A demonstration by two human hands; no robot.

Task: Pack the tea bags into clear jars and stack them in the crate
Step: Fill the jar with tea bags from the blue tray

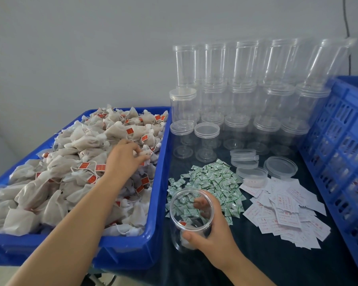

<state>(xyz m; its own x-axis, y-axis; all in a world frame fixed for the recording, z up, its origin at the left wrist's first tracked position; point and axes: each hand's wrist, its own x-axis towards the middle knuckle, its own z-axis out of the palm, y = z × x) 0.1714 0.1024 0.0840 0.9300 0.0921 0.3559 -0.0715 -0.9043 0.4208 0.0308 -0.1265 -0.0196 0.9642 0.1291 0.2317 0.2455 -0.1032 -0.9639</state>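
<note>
A blue bin [157,203] on the left is heaped with beige tea bags [70,162] that carry red tags. My left hand [126,157] reaches into the heap, its fingertips pinching a tea bag near the bin's right side. My right hand [211,238] grips an open clear jar [189,219], tilted toward me just right of the bin. A tea bag or two lie at the jar's bottom. The blue slatted crate [343,145] stands at the far right.
Stacked clear lidded jars [246,96] fill the back of the dark table. Loose clear lids [277,167], a pile of small green-and-white sachets [213,180] and white paper slips with red print [285,213] lie in front of them.
</note>
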